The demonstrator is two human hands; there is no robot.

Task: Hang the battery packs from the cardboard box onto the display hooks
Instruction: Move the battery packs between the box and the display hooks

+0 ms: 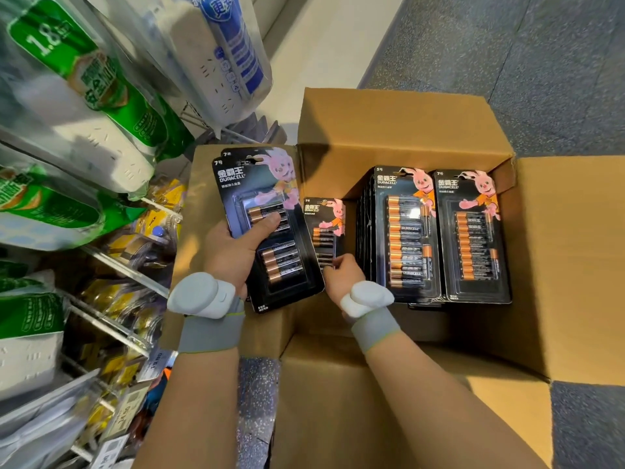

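Head view. A brown box (389, 123) is seen open on the floor (558, 62), with its flaps folded out.

Two flat packs (260, 184) of batteries, one behind the other, are held by the left grip (233, 252). This grip is clamped on them. The thumb is pressed on the front, over the top row of batteries, and the fingers are hidden behind. The packs are held over the left flap of the box, tilted a little, with the bunny picture at the top.

A small pack (323, 225) is seen standing inside the box, just to the right of the held packs. Its lower right corner is pinched by the right grip (343, 275), whose fingers are curled at the edge. The grip is below the pack, and the pack sticks up past the fingertips.

Further right, two stacks (404, 231) of bigger packs are laid side by side in the box. The right grip is just beside the nearer one.

A grey band (211, 333) with a white lump is worn on each wrist.

On the left, metal hooks (128, 273) are seen sticking out, with yellow things hung on them. Above them, power strips (88, 96) in clear bags are hung.
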